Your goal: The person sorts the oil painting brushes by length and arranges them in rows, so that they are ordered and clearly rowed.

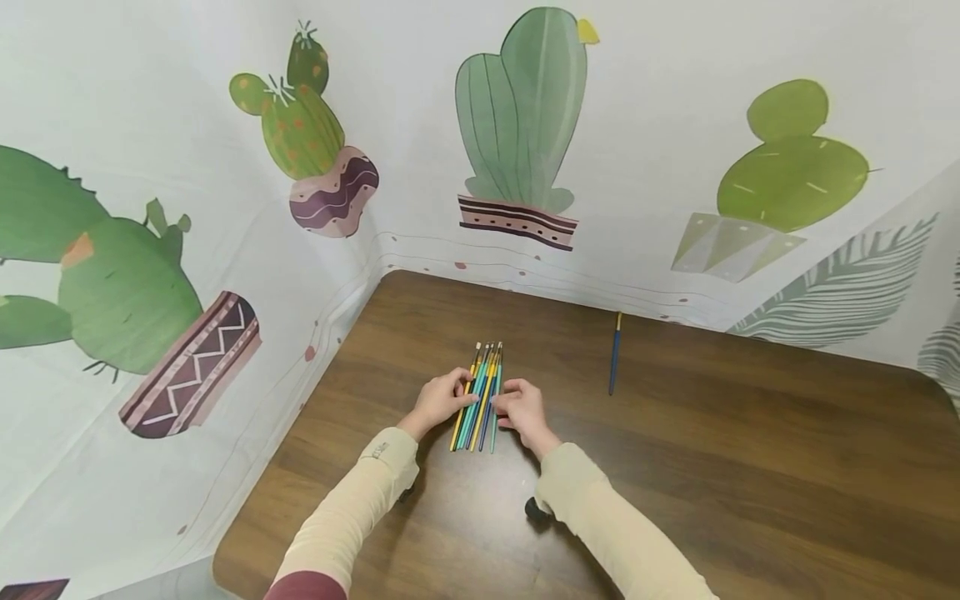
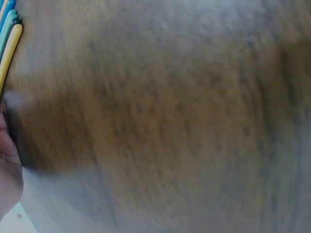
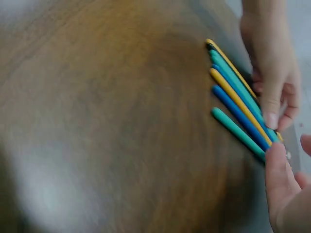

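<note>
Where fingers [image 1: 516, 386] flank paintbrushes [image 1: 481, 410], cuff marking [image 1: 380, 449] — unreadable

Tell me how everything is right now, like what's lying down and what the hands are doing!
Paintbrush bunch: lying flat, bristles pointing away from the person, handle ends slightly fanned.
Single blue paintbrush: lying apart, to the right of the bunch.
Left hand: touching the bunch's left side.
Right hand: touching the bunch's right side.
Table: flat, with brushes lying on it.
Cactus-print backdrop: upright behind the table.
</note>
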### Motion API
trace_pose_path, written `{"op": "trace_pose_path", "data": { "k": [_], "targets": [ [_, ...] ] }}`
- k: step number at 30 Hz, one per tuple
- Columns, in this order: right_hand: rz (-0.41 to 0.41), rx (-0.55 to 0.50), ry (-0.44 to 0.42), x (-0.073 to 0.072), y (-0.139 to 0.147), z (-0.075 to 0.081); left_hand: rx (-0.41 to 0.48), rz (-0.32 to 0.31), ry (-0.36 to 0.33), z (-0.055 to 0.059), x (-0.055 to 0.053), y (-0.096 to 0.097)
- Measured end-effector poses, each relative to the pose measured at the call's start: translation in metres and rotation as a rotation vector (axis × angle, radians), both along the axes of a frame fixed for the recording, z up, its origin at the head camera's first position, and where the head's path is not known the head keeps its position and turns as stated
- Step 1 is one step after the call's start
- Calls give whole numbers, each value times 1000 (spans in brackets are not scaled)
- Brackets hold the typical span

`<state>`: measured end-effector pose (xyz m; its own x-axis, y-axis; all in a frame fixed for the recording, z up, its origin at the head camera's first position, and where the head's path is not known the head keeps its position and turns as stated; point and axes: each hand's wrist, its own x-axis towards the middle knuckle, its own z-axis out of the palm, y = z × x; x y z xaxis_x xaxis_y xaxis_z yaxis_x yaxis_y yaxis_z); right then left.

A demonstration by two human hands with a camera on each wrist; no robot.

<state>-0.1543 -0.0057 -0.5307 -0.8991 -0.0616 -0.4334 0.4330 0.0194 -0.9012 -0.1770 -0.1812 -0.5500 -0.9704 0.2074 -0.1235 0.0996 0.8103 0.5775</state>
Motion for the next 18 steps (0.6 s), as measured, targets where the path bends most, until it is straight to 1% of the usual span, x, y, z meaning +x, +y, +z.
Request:
{"op": "trace_pose_path", "data": {
  "k": [6,10,14,18],
  "targets": [
    [-32,210,128,2,-9,-13,14,-10,25,-2,-1,-1],
    [-15,348,206,4,-11,-16,5,-9,29,-4,-1,-1],
    [15,464,242,4,-12,-16,-1,-11,36,-4,-2,-1],
    [36,549,260,4,-13,-15,0,-8,44,-4,-2,0]
  ]
}}
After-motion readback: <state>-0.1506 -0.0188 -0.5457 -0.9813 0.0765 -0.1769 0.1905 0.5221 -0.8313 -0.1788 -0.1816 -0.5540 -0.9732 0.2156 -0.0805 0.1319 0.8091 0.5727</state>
